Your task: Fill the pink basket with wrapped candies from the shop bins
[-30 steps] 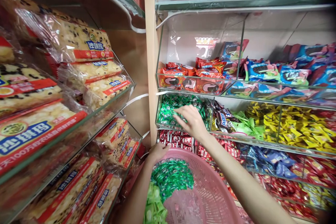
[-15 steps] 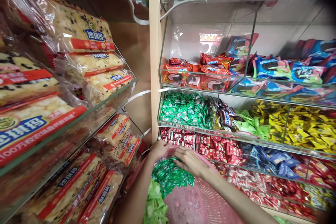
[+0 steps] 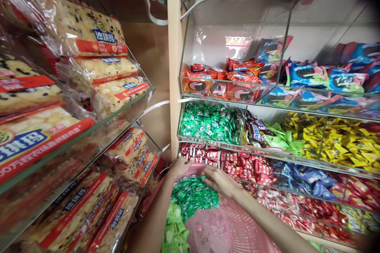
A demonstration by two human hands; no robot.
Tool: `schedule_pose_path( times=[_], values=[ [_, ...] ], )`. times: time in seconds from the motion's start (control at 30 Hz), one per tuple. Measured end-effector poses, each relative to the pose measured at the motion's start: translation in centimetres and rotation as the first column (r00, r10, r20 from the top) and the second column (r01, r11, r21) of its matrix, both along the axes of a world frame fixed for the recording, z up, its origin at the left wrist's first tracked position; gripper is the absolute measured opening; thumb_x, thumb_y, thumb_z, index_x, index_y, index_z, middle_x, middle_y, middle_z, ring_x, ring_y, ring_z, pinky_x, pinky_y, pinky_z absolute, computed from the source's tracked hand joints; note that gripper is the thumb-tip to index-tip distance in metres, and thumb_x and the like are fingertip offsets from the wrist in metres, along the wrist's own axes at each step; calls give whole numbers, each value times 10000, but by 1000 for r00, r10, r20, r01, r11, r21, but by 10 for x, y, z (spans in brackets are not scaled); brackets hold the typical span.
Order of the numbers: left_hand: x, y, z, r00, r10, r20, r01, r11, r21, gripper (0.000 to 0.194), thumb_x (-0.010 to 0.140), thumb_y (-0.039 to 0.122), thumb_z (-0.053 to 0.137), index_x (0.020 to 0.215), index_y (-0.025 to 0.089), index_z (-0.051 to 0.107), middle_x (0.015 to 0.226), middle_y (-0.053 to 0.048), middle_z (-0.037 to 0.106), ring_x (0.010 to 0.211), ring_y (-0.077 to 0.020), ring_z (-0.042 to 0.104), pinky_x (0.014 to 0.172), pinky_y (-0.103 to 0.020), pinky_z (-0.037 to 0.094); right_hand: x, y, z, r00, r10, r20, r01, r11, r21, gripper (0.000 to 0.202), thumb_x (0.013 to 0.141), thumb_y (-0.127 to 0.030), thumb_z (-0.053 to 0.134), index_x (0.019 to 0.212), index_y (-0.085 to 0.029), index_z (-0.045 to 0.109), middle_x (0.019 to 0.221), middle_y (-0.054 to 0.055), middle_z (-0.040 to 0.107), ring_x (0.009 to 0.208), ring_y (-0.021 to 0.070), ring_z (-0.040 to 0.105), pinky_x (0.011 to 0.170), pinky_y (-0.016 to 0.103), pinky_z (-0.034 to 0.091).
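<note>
My left hand (image 3: 180, 167) is closed over the far left rim of a pink mesh basket (image 3: 208, 229). Inside the basket, small green-wrapped candies (image 3: 196, 197) form a pile toward the far end, and light-green packets (image 3: 174, 229) lie along the left side. My right hand (image 3: 220, 181) reaches over the basket's far right edge, fingers bent and a little apart beside the green candies. Nothing shows in its fingers, though their tips are partly hidden. Just beyond the basket stands a clear bin of similar green-wrapped candies (image 3: 209, 122).
Clear shelf bins hold yellow packets (image 3: 338, 138), blue packets (image 3: 308, 178), red packets (image 3: 246, 166) and orange-red snack packs (image 3: 219, 83). Packaged sachima bars (image 3: 97, 39) crowd the left shelves. A wooden post (image 3: 173, 67) and glass shelf edges border the corner.
My right hand has shifted slightly right, away from the green candies, baring more of the pile and the basket's far wall. My left hand stays at the rim.
</note>
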State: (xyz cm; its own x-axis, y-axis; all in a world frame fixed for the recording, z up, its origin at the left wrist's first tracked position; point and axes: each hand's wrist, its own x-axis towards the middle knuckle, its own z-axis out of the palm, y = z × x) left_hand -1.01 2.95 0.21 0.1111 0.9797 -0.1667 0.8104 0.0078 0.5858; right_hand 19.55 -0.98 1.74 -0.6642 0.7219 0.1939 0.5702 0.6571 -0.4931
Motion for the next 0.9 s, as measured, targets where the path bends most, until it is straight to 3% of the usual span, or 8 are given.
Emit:
schedule_pose_path(
  times=[0.33, 0.57, 0.9],
  values=[
    [-1, -3, 8, 1000, -19, -20, 19, 1000, -8, 558, 814, 596, 384, 737, 134, 687, 682, -47, 661, 646, -149, 552, 555, -209, 306, -40, -1, -14, 990, 142, 13, -142, 990, -9, 114, 860, -201, 499, 968, -204, 536, 1008, 41, 593, 901, 181, 554, 784, 300, 452],
    [-2, -2, 6, 999, -32, -38, 32, 999, -4, 552, 827, 581, 376, 746, 132, 687, 707, -58, 673, 654, -149, 562, 555, -210, 307, -44, 2, -26, 985, 137, 104, -137, 991, -5, 224, 832, -268, 579, 1044, -202, 551, 1108, 63, 580, 1006, 208, 546, 858, 325, 454],
    [-2, 1, 0, 1000, -5, 5, 5, 1000, 14, 509, 812, 553, 407, 687, 129, 660, 623, -27, 619, 610, -133, 504, 548, -209, 272, -51, -4, -9, 966, 126, 224, -146, 986, 78, 166, 897, -276, 477, 889, -193, 621, 968, 60, 631, 916, 199, 587, 814, 317, 470]
  ],
)
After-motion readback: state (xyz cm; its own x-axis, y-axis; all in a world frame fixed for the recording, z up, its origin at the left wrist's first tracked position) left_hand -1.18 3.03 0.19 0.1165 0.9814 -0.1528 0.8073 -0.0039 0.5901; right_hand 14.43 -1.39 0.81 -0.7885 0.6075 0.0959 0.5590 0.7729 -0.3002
